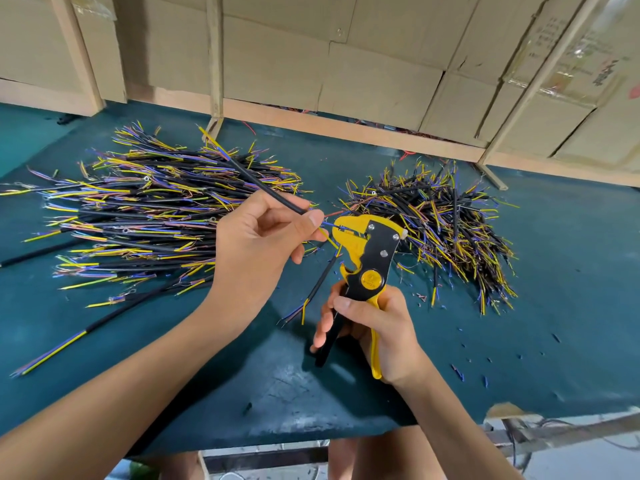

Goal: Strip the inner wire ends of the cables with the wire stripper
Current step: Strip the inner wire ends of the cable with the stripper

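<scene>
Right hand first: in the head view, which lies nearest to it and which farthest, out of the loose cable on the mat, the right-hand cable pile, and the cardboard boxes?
1. Loose cable: just left of the right hand, beside the stripper.
2. Right pile: on the mat, beyond the hand and to its right.
3. Cardboard boxes: along the back, past the table's far edge.

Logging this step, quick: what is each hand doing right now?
Left hand: pinches a black cable, its blue wire at the stripper head.
Right hand: grips the stripper by its handles.
</scene>
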`<state>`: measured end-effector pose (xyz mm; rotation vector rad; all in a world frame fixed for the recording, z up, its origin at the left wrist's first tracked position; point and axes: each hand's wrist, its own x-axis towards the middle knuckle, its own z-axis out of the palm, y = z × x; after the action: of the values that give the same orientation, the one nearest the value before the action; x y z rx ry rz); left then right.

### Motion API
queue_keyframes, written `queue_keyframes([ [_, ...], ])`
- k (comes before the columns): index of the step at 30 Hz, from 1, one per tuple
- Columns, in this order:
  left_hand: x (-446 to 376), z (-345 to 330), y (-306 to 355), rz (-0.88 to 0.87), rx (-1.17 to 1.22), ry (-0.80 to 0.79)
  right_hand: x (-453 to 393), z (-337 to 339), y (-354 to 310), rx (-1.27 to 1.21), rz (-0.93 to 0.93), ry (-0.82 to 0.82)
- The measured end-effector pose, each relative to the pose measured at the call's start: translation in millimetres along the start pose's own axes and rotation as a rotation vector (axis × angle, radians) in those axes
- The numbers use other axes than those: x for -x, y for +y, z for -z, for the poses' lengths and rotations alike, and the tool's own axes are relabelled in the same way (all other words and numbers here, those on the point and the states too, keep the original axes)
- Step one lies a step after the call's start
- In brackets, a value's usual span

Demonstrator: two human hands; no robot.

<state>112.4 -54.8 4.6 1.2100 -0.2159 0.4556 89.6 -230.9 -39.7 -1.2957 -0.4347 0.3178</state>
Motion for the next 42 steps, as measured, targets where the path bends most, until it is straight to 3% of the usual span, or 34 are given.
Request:
queue_keyframes([
  [14,0.4,0.7,1.5,-0.005,-0.049,0.02,-0.6,-1.0,-0.8,-0.05,-0.042,0.061],
  [19,5.3,-5.9,0.1,-0.007,-0.171,0.013,3.3,-1.4,-3.5,0.011,-0.004,0.229],
  [24,2.9,-3.8,2.6,0.014,-0.17,0.095,-1.5,-4.5,-2.0,-0.126,-0.014,0.123],
  [26,-5.5,0.6,6.2,0.045,-0.175,0.112,-5.3,-6.0,-2.6,-0.189,-0.03,0.164],
  [28,-20.3,3.6,10.4,0.18,-0.254,0.036,-8.4,-5.2,-4.3,-0.249,-0.025,0.252],
  [32,-60.2,-3.8,19.9,0.586,-0.602,-0.341,-12.2,-2.0,-5.2,-0.293,0.015,0.388],
  [36,-98.6,-45.9,23.2,0.516,-0.784,-0.471,-11.6,-1.4,-4.6,-0.246,0.047,0.395],
  [40,-122.8,-83.7,23.8,0.574,-0.557,-0.555,-9.4,1.1,-1.8,-0.18,0.065,0.404],
  [42,-122.9,-78.6,17.0,0.558,-0.736,-0.605,-9.2,1.8,-1.3,-0.152,0.071,0.417],
])
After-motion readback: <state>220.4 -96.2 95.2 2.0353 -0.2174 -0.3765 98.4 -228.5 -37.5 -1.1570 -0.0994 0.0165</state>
